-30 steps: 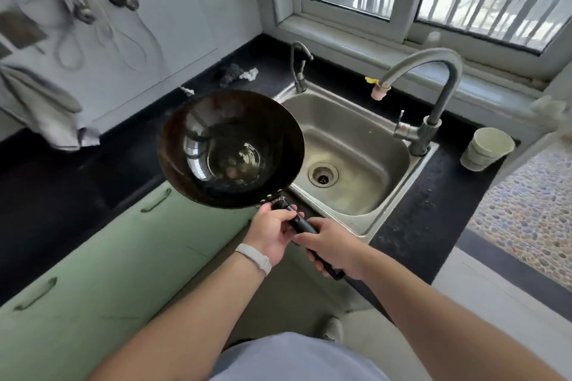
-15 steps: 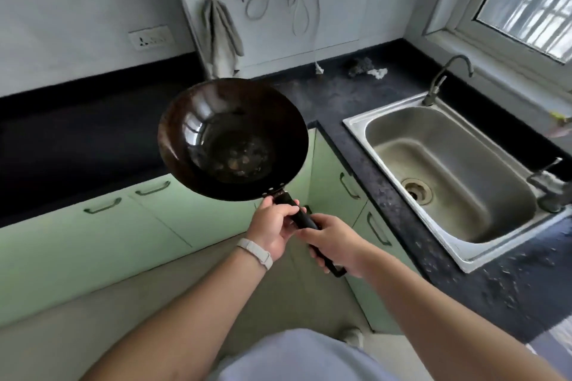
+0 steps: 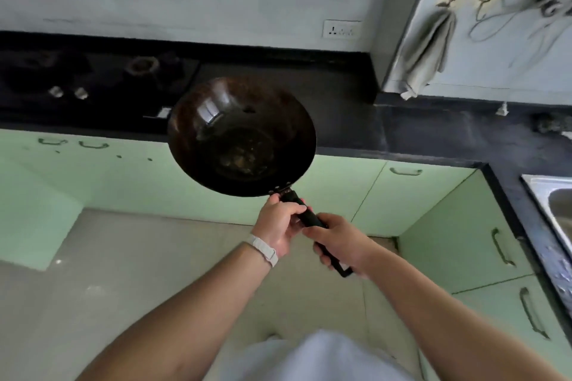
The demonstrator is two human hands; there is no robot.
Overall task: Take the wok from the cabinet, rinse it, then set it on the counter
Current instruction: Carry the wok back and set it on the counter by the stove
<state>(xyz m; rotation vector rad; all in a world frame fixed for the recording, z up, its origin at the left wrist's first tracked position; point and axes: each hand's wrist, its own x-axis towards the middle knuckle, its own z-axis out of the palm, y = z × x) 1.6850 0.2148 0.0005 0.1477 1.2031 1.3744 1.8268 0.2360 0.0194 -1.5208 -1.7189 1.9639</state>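
Your left hand and right hand both clamp the black handle of the dark round steel wok, held in the air before the black stone counter — likely the set-down step, so lower it level near the counter's front edge.

One wok, two hands, one towel, one wall socket, one sink.

We grip the black handle of the dark wok with both hands, left hand nearer the bowl, right hand behind it. The wok hangs above the floor before the black tabletop and green cabinets; a sink sits far right.
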